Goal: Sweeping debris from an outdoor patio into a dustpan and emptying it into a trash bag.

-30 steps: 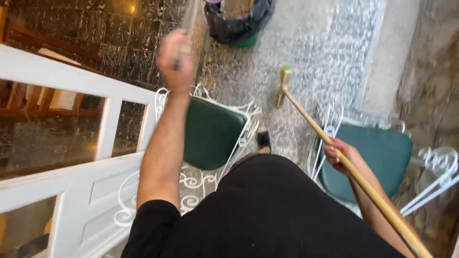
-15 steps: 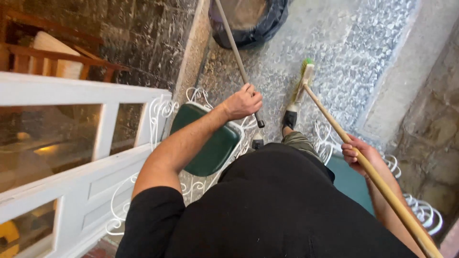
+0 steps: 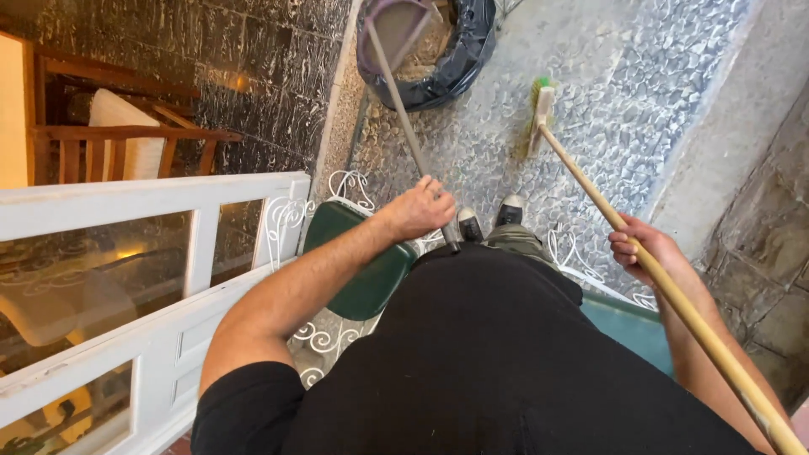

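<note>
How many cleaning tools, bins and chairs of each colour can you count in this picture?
Long-handled purple dustpan, in left hand: 1
Wooden-handled broom, in right hand: 1
Black-lined round bin: 1
Green-seated white metal chair: 1
Brown wooden chair: 1
Total: 5

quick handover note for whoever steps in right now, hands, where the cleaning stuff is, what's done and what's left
Left hand: closed round the grey handle of the long-handled dustpan, whose pan is tipped over the bin lined with a black bag.
Right hand: gripping the wooden broom mid-handle; its green-bristled head rests on the stone floor beside the bin.
Done: the pan is at the bin mouth, and debris shows in the bag.
Left: whether the pan is fully emptied can't be told; both tools are in hand, not put away.
Nearby: green-seated white chairs either side of the legs, white door frame on the left.
</note>
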